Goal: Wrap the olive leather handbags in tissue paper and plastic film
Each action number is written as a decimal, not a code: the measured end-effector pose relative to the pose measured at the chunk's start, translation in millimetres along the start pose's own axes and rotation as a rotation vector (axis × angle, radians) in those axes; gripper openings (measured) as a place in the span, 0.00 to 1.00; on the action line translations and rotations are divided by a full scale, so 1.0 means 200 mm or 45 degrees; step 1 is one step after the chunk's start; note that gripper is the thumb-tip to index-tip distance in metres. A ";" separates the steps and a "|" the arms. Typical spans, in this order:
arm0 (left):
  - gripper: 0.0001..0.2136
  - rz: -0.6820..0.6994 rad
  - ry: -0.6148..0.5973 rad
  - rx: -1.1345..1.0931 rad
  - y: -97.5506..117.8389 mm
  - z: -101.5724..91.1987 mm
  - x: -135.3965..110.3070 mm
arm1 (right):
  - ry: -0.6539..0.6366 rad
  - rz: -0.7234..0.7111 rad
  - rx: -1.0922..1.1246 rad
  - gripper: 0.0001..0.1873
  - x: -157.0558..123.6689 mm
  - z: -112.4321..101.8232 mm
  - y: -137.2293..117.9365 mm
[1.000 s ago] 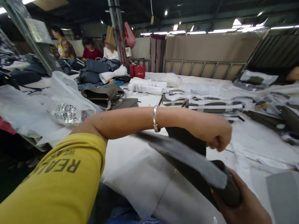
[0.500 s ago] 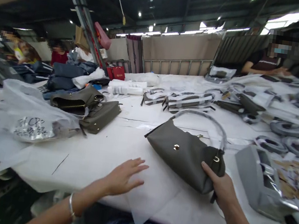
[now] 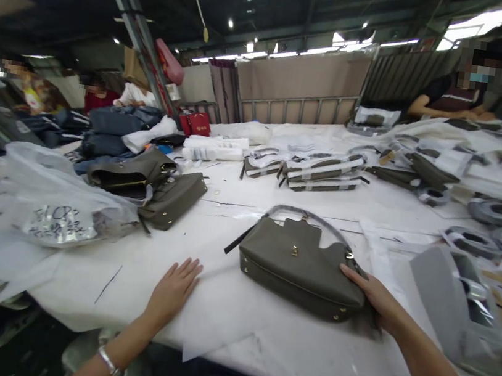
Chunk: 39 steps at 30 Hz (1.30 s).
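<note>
An olive-brown handbag lies tipped back on the white-covered table, its studded base towards me and its wrapped handle arching behind. My right hand grips the bag's right end, thumb on the front and the other fingers hidden behind. Flat on the sheet to the left of the bag, my left hand has its fingers stretched out and holds nothing. A thin translucent sheet lies between the left hand and the bag.
Two more olive bags and a clear plastic bag with writing lie at left. Wrapped bags stand further back. A grey tape dispenser and wrapped rolls are at right. Co-workers stand across the table.
The handbag has tilted back, so its base now faces me. My left hand has moved left and down onto the table. My right hand keeps its grip on the bag's right end.
</note>
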State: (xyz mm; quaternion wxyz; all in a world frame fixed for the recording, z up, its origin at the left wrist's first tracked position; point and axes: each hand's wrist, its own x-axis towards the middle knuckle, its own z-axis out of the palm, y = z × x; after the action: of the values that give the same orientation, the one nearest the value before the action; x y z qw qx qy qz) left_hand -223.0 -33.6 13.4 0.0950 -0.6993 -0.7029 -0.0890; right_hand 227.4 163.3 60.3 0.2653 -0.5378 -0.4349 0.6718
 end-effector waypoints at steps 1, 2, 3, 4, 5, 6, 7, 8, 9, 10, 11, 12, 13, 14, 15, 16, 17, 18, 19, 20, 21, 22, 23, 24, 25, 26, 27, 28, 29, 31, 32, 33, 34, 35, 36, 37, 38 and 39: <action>0.17 -0.040 0.034 0.016 0.00 -0.02 0.01 | 0.003 0.016 0.019 0.32 0.00 -0.01 0.02; 0.17 -0.098 0.072 0.039 0.00 -0.05 0.03 | 0.004 0.018 0.029 0.34 0.01 -0.02 0.02; 0.17 -0.171 0.120 0.064 -0.02 -0.09 0.05 | 0.007 0.010 0.022 0.35 0.01 -0.02 0.03; 0.18 -0.261 0.178 0.092 -0.04 -0.13 0.07 | 0.011 -0.006 -0.001 0.35 0.01 -0.02 0.03; 0.19 -0.357 0.242 0.122 -0.08 -0.19 0.08 | 0.011 -0.021 -0.030 0.36 0.02 -0.02 0.02; 0.19 -0.455 0.308 0.151 -0.13 -0.25 0.10 | 0.013 -0.030 -0.058 0.37 0.02 -0.02 0.01; 0.20 -0.546 0.368 0.179 -0.19 -0.32 0.11 | 0.014 -0.033 -0.081 0.37 0.02 -0.02 0.00; 0.20 -0.622 0.414 0.205 -0.25 -0.38 0.11 | 0.019 -0.035 -0.097 0.36 0.02 -0.02 0.00; 0.21 -0.685 0.446 0.229 -0.30 -0.43 0.11 | 0.008 -0.050 -0.101 0.34 0.02 -0.02 -0.01; 0.21 -0.735 0.464 0.248 -0.36 -0.47 0.11 | -0.020 -0.079 -0.093 0.31 0.02 -0.03 0.00; 0.21 -0.775 0.475 0.263 -0.40 -0.50 0.10 | -0.068 -0.118 -0.083 0.27 0.02 -0.03 0.00; 0.22 -0.805 0.475 0.274 -0.44 -0.51 0.09 | -0.128 -0.163 -0.079 0.23 0.02 -0.05 0.01; 0.22 -0.824 0.463 0.279 -0.47 -0.50 0.08 | -0.189 -0.197 -0.091 0.21 0.02 -0.06 0.02; 0.23 -0.830 0.438 0.278 -0.48 -0.48 0.06 | -0.226 -0.212 -0.128 0.19 0.03 -0.07 0.03; 0.23 -0.822 0.393 0.266 -0.49 -0.44 0.05 | -0.238 -0.210 -0.194 0.20 0.05 -0.09 0.04; 0.23 -0.803 0.333 0.245 -0.50 -0.41 0.04 | -0.202 -0.208 -0.298 0.21 0.06 -0.10 0.05; 0.22 -0.778 0.266 0.218 -0.50 -0.37 0.03 | -0.123 -0.222 -0.431 0.24 0.07 -0.11 0.06; 0.21 -0.751 0.201 0.187 -0.49 -0.33 0.03 | -0.018 -0.254 -0.584 0.27 0.07 -0.12 0.06; 0.19 -0.725 0.147 0.158 -0.48 -0.30 0.03 | 0.104 -0.310 -0.742 0.30 0.06 -0.13 0.05; 0.17 -0.703 0.111 0.133 -0.46 -0.29 0.03 | 0.229 -0.392 -0.903 0.33 0.04 -0.13 0.04; 0.16 -0.681 0.097 0.114 -0.43 -0.28 0.04 | 0.344 -0.501 -1.059 0.35 0.01 -0.12 0.02; 0.16 -0.658 0.101 0.098 -0.39 -0.29 0.05 | 0.426 -0.628 -1.201 0.36 -0.04 -0.10 0.00; 0.17 -0.629 0.119 0.084 -0.34 -0.30 0.07 | 0.456 -0.767 -1.323 0.36 -0.09 -0.08 -0.02; 0.18 -0.579 0.144 0.056 -0.26 -0.32 0.10 | 0.441 -0.918 -1.429 0.35 -0.15 -0.04 -0.04; 0.19 -0.509 0.165 0.012 -0.17 -0.33 0.13 | 0.360 -1.041 -1.505 0.32 -0.21 0.00 -0.06; 0.20 -0.409 0.179 -0.050 -0.07 -0.35 0.16 | 0.237 -1.134 -1.567 0.31 -0.25 0.05 -0.07; 0.20 -0.216 0.161 -0.211 0.05 -0.36 0.20 | 0.106 -1.187 -1.629 0.31 -0.28 0.10 -0.07; 0.20 0.004 0.086 -0.364 0.17 -0.36 0.23 | 0.002 -1.211 -1.686 0.33 -0.30 0.14 -0.06; 0.22 0.209 -0.011 -0.451 0.29 -0.35 0.27 | -0.064 -1.215 -1.742 0.36 -0.31 0.18 -0.05; 0.30 0.507 -0.158 -0.444 0.50 -0.31 0.34 | -0.080 -1.182 -1.837 0.42 -0.31 0.24 -0.01; 0.34 0.573 -0.198 -0.418 0.57 -0.29 0.36 | -0.064 -1.160 -1.864 0.43 -0.31 0.25 0.02; 0.37 0.596 -0.233 -0.392 0.62 -0.27 0.38 | -0.055 -1.135 -1.881 0.43 -0.31 0.26 0.04; 0.39 0.607 -0.258 -0.375 0.64 -0.26 0.39 | -0.056 -1.113 -1.892 0.42 -0.32 0.26 0.05; 0.39 0.609 -0.277 -0.368 0.65 -0.25 0.39 | -0.064 -1.093 -1.900 0.40 -0.34 0.27 0.07; 0.38 0.615 -0.297 -0.366 0.65 -0.25 0.38 | -0.077 -1.075 -1.906 0.39 -0.36 0.27 0.08; 0.37 0.628 -0.316 -0.366 0.65 -0.27 0.36 | -0.093 -1.059 -1.912 0.39 -0.39 0.27 0.10; 0.36 0.641 -0.334 -0.364 0.64 -0.28 0.34 | -0.107 -1.044 -1.917 0.40 -0.42 0.28 0.10; 0.35 0.649 -0.351 -0.354 0.63 -0.30 0.31 | -0.117 -1.034 -1.920 0.42 -0.44 0.29 0.11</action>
State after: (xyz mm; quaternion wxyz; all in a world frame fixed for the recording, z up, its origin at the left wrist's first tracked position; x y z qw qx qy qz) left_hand -95.8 11.7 86.7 -0.0783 -0.8646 -0.4924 -0.0621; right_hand 199.3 62.5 87.7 0.0389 -0.3455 -0.9344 0.0772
